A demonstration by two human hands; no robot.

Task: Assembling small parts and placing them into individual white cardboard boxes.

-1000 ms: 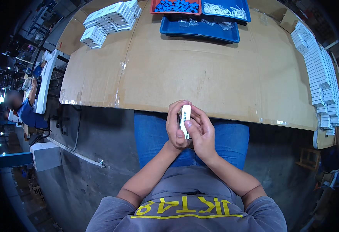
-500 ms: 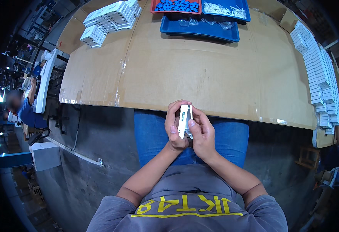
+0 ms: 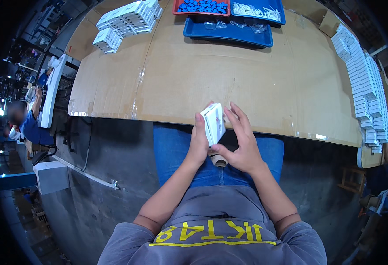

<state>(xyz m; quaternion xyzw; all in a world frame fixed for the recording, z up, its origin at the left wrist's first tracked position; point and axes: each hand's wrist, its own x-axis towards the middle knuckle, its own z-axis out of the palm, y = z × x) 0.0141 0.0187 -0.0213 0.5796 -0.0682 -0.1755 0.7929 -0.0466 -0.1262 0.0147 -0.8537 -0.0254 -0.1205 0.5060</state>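
Observation:
A small white box (image 3: 214, 124) is tilted up over the near edge of the table, gripped along its left side by my left hand (image 3: 197, 145). To its right, my right hand (image 3: 246, 149) is open, fingers spread and pointing away from me. Its thumb reaches to the box's lower end; whether it touches cannot be made out. Just below the box, between my thighs, part of a round brown object (image 3: 219, 160) shows, its kind unclear.
A cardboard-covered table (image 3: 194, 84) spreads ahead. At its back are a red tray (image 3: 175, 9) of blue pieces, a blue tray (image 3: 283, 13) of white sticks and another blue tray (image 3: 229, 39) with clear bags. White boxes stand stacked left (image 3: 125, 20) and right (image 3: 366, 88).
Both hands were wrapped round the white box. My right hand has opened and drawn off to the right, while the box has turned and moved slightly away from me in my left hand.

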